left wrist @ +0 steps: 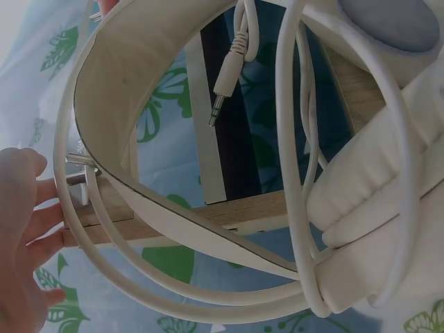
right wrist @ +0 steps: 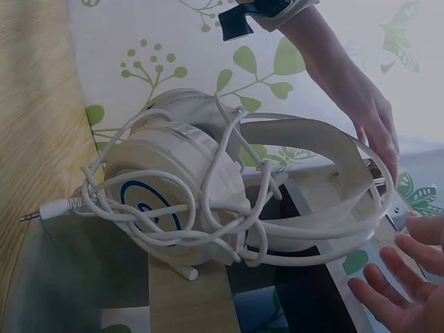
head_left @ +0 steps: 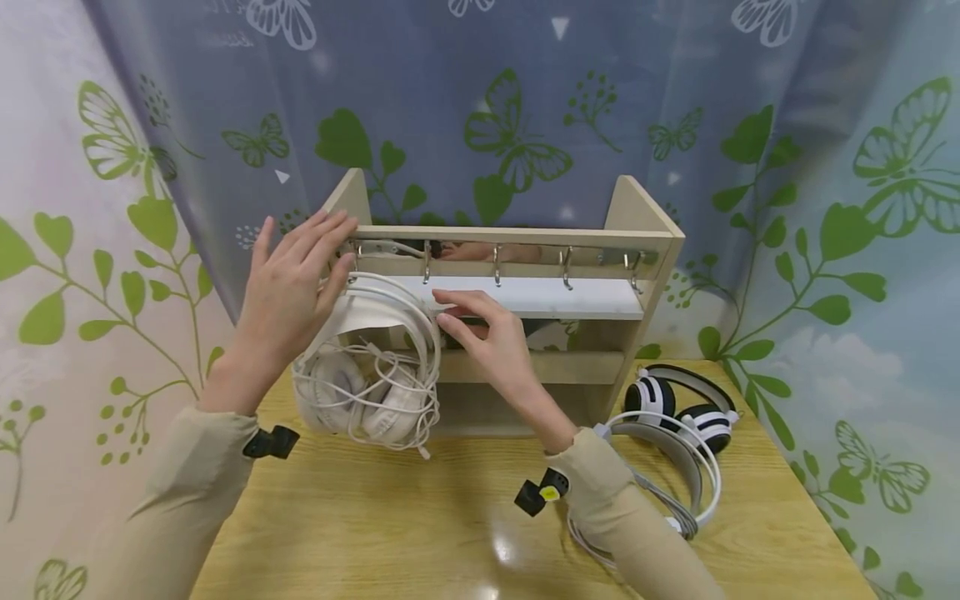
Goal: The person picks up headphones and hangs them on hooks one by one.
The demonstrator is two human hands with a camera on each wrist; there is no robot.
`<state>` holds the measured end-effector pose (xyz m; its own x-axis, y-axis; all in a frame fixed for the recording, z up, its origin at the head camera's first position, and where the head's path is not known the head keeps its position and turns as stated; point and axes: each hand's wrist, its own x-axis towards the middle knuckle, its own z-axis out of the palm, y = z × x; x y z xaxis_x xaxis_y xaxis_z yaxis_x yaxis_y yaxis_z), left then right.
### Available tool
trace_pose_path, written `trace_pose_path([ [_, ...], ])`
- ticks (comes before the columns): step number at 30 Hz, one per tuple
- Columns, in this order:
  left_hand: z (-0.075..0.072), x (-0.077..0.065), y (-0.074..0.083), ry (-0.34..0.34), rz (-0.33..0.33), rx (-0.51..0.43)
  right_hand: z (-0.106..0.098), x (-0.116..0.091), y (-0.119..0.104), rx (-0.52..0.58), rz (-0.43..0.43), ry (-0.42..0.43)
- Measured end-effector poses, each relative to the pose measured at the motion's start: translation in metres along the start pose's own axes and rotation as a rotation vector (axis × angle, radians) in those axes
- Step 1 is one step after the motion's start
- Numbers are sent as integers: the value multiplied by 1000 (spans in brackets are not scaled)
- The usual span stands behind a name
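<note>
White headphones point(head_left: 395, 410) are hanging from the leftmost hook point(left wrist: 81, 160) of the rack point(head_left: 647, 212). The left hand point(head_left: 288, 279) is resting at its corner, fingers extended; the right hand point(head_left: 498, 342) is hovering beside the headband point(right wrist: 298, 133), loosely spread.

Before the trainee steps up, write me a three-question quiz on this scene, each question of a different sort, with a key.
1. True or false: the hanging white headphones are on the middle hook.
2. Which hand is at the left end of the rack? A) right B) left C) neither
3. Fill in: the black-and-white headphones lie on the ____.

Key:
1. False; they hang from the leftmost hook.
2. B, the left hand.
3. Table.
</note>
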<state>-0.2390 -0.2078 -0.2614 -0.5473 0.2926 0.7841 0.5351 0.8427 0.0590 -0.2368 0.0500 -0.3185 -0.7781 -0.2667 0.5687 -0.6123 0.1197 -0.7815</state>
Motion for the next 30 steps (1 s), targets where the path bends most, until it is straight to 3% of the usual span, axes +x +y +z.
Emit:
trace_pose_path([
  [8,0,-1,0,11,4,3,-22,-8,0,0,-23,11],
  [30,4,0,1,51,-1,-12,-59,-35,8,55,54,72],
])
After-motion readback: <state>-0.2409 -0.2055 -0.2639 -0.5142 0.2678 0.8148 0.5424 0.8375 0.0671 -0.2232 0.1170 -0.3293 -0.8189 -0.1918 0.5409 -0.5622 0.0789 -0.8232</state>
